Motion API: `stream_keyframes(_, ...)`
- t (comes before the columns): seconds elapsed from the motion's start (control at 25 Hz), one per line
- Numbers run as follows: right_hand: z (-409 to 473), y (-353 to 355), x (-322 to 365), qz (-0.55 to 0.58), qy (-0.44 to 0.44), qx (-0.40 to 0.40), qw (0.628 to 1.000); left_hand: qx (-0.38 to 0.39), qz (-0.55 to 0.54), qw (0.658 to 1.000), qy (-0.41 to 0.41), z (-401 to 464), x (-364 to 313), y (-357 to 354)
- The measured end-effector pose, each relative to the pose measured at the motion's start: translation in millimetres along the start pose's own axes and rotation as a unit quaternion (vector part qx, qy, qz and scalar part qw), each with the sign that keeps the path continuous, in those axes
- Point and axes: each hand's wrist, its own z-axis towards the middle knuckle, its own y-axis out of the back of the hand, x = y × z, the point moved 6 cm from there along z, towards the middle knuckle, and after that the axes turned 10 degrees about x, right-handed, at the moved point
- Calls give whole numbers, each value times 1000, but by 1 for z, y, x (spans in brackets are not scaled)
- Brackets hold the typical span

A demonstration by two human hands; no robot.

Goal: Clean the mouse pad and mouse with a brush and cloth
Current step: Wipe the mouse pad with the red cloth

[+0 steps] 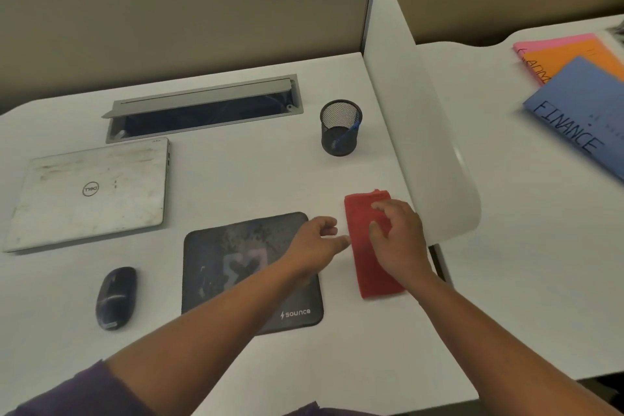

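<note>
A dark mouse pad (236, 267) with dusty specks lies on the white desk, partly under my left forearm. To its left sits a black mouse (116, 297). Flat on the desk to the right of the pad is a folded red cloth (363, 246). My right hand (400, 238) lies on the cloth's right half, bent fingers touching it. Beside the cloth's left edge, over the pad's top right corner, is my left hand (315, 241); it is loosely curled, holds nothing, and its thumb points at the cloth. A blue handle leans inside a black mesh cup (340, 128).
A closed, smudged silver laptop (91, 192) lies at the left. Behind it is an open cable tray (206, 108) set in the desk. A white divider (422, 132) stands just right of the cloth. Coloured folders (580, 84) lie on the neighbouring desk.
</note>
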Motion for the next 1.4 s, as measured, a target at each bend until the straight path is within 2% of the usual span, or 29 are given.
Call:
stream_keyframes(0.2, -19, -8, -36, 83, -103, 42, 990, 30, -89, 995, 45, -2, 20, -31)
stream_keyframes(0.32, -25, -11, -43, 139, -135, 63, 979, 46, -143, 987, 61, -5, 21, -47)
stream_keyframes(0.56, -36, -15, -39, 312, -189, 126, 923, 68, -176, 981, 47, -13, 14, -56)
stream_keyframes(0.68, -45, -19, -23, 333, -169, 146, 916, 52, -202, 977, 32, -23, 15, -49)
stream_keyframes(0.92, -55, -32, 35, 306, -75, 133, 940, 35, -218, 974, -42, -59, 13, -11)
stream_keyframes(1.04, -59, -49, 68, 297, -24, 167, 940, 55, -232, 968, -74, -80, 13, 8)
stream_keyframes(1.24, -67, -85, 104, 298, -16, 242, 923, 105, -212, 964, -118, -116, 21, 27)
stream_keyframes(1.4, -72, -113, 124, 290, -11, 258, 922, 126, -247, 956, -98, -136, 46, 49)
